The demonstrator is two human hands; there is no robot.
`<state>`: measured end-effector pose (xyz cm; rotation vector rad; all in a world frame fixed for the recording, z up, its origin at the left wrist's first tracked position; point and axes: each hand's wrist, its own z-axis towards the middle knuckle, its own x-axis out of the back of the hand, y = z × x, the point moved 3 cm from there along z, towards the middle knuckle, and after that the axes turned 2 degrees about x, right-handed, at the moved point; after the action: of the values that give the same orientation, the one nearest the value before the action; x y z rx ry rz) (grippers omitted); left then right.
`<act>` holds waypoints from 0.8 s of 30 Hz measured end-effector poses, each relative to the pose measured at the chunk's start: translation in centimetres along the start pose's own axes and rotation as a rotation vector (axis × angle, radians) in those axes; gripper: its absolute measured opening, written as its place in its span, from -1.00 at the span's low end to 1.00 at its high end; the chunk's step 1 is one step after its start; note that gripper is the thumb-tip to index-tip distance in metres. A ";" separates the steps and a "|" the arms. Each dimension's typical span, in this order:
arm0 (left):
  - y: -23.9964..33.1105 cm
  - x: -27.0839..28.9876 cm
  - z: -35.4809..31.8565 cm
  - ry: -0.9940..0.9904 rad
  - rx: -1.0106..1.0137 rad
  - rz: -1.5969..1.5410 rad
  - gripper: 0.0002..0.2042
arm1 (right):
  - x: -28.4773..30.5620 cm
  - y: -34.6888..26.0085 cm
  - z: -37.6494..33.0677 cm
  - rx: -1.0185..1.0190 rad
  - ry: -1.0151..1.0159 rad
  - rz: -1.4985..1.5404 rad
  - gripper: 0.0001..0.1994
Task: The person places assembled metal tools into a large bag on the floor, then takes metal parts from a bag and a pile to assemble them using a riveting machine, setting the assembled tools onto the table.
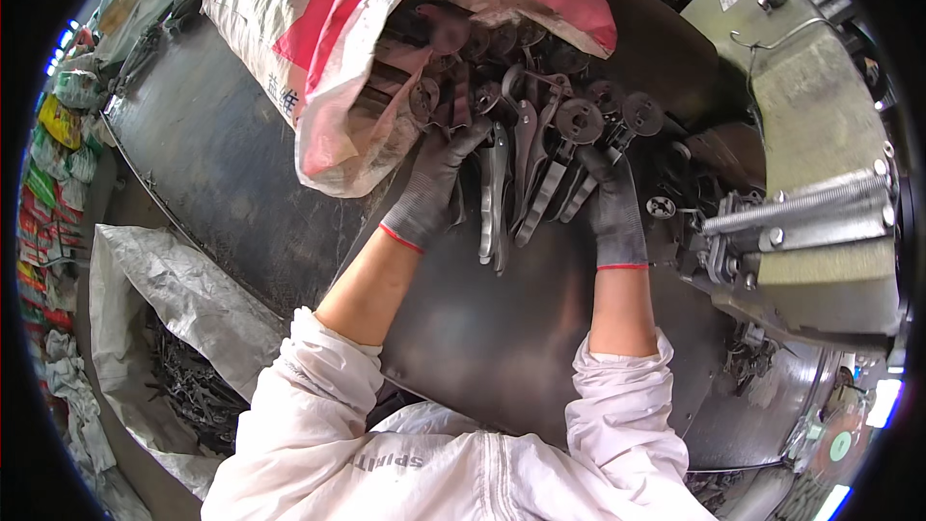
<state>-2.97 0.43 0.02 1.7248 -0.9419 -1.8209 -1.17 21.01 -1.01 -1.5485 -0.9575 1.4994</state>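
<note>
A heap of dark metal parts (pixel 492 188), with long wavy-edged handles and round discs with holes, spills from the mouth of a red-and-white woven sack (pixel 357 68) onto the dark metal table (pixel 453 328). My left hand (pixel 436 178), in a grey glove with a red cuff edge, is closed against the left side of the heap, by the sack's mouth. On the heap's right side, my right hand (pixel 615 203), gloved alike, has its fingers bent around a few handles. Some of the fingers of both hands are hidden among the parts.
To the right stands a machine (pixel 820 135) with a pale, worn plate, a long spring and bolts. An open whitish sack (pixel 183 299) of dark metal pieces stands at lower left. Coloured bags (pixel 53 174) line the far left. More dark parts lie beneath the machine.
</note>
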 end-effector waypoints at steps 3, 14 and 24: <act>-0.1 0.2 0.4 -0.097 0.083 -0.040 -0.40 | 0.1 0.5 0.0 0.028 0.040 -0.006 -0.68; -1.2 0.5 1.9 -0.088 0.307 -0.198 -0.72 | -1.6 0.9 1.1 -0.081 -0.095 0.369 -0.56; -1.1 0.5 -10.8 -0.007 0.358 -0.082 -0.79 | -2.4 2.4 -13.0 -0.075 -0.055 0.346 -0.53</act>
<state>7.75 -1.00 -0.89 1.9927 -1.2807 -1.7918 11.79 17.57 -1.91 -1.8047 -0.8125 1.7686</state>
